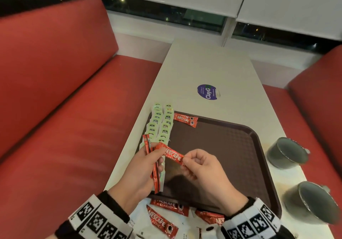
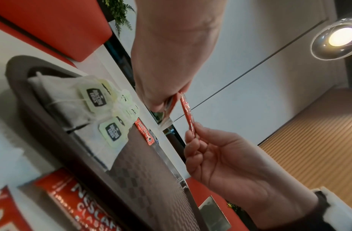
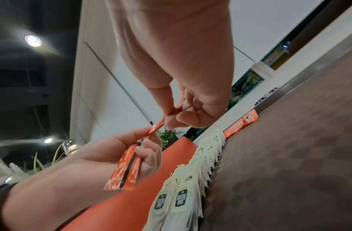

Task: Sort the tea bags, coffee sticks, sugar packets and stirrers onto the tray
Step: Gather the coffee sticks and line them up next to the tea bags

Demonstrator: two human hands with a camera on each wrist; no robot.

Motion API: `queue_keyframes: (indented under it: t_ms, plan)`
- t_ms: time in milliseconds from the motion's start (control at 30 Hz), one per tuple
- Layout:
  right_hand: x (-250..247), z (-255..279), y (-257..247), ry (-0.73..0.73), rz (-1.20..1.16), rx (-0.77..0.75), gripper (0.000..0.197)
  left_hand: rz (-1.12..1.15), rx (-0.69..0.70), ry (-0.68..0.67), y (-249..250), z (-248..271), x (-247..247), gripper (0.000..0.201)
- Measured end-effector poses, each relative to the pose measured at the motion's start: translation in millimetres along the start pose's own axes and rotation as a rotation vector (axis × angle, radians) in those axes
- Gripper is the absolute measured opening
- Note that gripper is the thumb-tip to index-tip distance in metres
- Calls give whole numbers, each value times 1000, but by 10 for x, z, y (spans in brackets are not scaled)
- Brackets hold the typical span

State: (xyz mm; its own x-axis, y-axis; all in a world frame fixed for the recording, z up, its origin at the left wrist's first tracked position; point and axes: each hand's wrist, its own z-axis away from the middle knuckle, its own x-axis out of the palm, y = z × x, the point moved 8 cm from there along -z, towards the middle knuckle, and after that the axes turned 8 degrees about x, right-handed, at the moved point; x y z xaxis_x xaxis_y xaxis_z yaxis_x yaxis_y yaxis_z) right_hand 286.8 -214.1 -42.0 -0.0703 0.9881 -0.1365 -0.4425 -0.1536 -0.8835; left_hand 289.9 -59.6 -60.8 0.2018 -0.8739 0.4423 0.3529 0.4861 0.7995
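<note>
The right hand (image 1: 199, 164) pinches one end of a thin red paper coffee stick (image 1: 172, 155). Its long side runs across, pointing left to the left hand (image 1: 142, 166), which grips a small bunch of red sticks (image 1: 150, 163) standing up. Both hover just above the dark brown plastic tray (image 1: 222, 146), near rows of pale green tea bags (image 1: 161, 126).

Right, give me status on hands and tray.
Left hand holds coffee sticks; right hand pinches one stick. Tray: tea bags, one coffee stick. Nothing blocking.
</note>
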Motion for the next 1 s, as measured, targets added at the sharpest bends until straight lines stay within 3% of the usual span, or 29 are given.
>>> queue_keyframes:
  t_ms: [100, 267, 500, 667, 833, 1000]
  plan:
    - [-115, -113, -48, 44, -6, -17, 7, 32, -33, 13, -38, 22, -12, 22]
    - [-564, -694, -305, 258, 130, -95, 15, 129, -135, 77, -122, 15, -118, 25]
    - [-794, -1478, -275, 365, 227, 15, 5, 162, -142, 85, -80, 37, -161, 29]
    - [-702, -1749, -148, 383, 245, 91, 17, 153, -161, 77, -54, 75, -194, 25]
    - [-677, -1899, -183, 450, 444, 91, 23, 108, -155, 67, -62, 64, -224, 54]
    - [-693, -1979, -197, 486, 548, 87, 26, 117, -102, 35, 6, 94, -139, 66]
